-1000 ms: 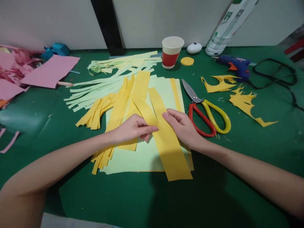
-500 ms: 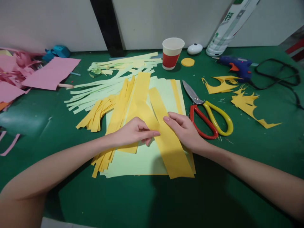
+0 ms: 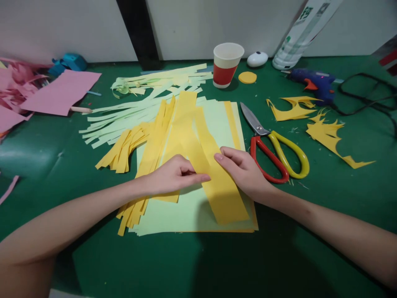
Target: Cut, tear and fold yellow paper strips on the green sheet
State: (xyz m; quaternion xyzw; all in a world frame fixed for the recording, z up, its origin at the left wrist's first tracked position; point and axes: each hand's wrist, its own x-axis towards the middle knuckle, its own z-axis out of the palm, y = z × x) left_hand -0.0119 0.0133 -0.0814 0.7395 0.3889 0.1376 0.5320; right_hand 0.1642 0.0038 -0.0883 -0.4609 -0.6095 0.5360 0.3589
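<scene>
Between my hands is a wide yellow paper strip, tilted over a stack of pale green sheets. My right hand pinches its right edge, thumb on top. My left hand is closed, with thumb and fingers pinching yellow paper at the strip's left edge; the paper under its fingers is partly hidden. Another yellow piece lies beneath, reaching up the stack. Left of it are narrow yellow strips. Scissors with one red and one yellow handle lie just right of the stack.
Pale green strips and short yellow strips lie left. A paper cup, yellow disc and white object stand behind. A glue gun, its cord and yellow scraps are right; pink paper is far left.
The lower end of the yellow strip has lifted and shifted slightly up and left. My hands keep nearly the same grip. The whole view has shifted a little.
</scene>
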